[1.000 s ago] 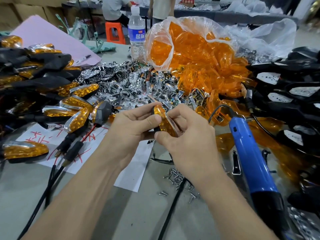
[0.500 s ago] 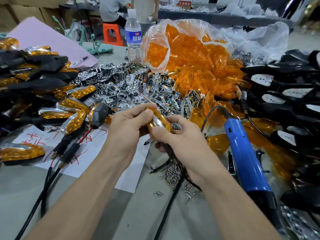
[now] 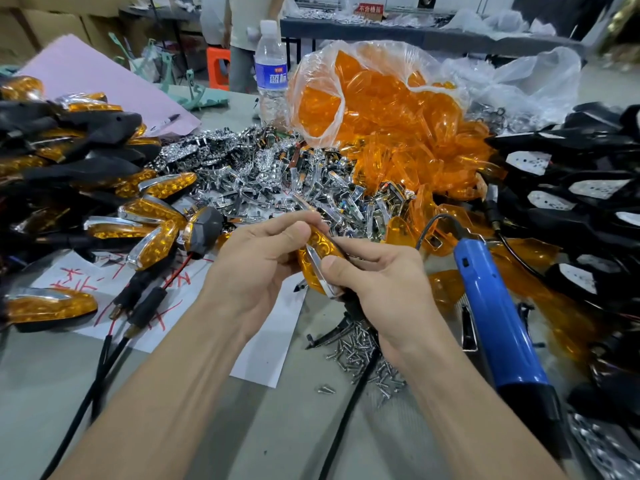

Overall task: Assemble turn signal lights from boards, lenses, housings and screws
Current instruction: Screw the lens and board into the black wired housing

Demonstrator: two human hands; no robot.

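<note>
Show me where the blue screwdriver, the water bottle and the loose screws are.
blue screwdriver (image 3: 498, 306), head view, middle of its blue body.
water bottle (image 3: 271, 76), head view, on its blue label.
loose screws (image 3: 349, 351), head view, upper middle of the pile.

The grey surface (image 3: 284, 438) carries loose screws (image 3: 363, 355), a marked white paper (image 3: 263, 355), a blue screwdriver (image 3: 498, 323) and heaped chrome parts (image 3: 263, 181).
</note>
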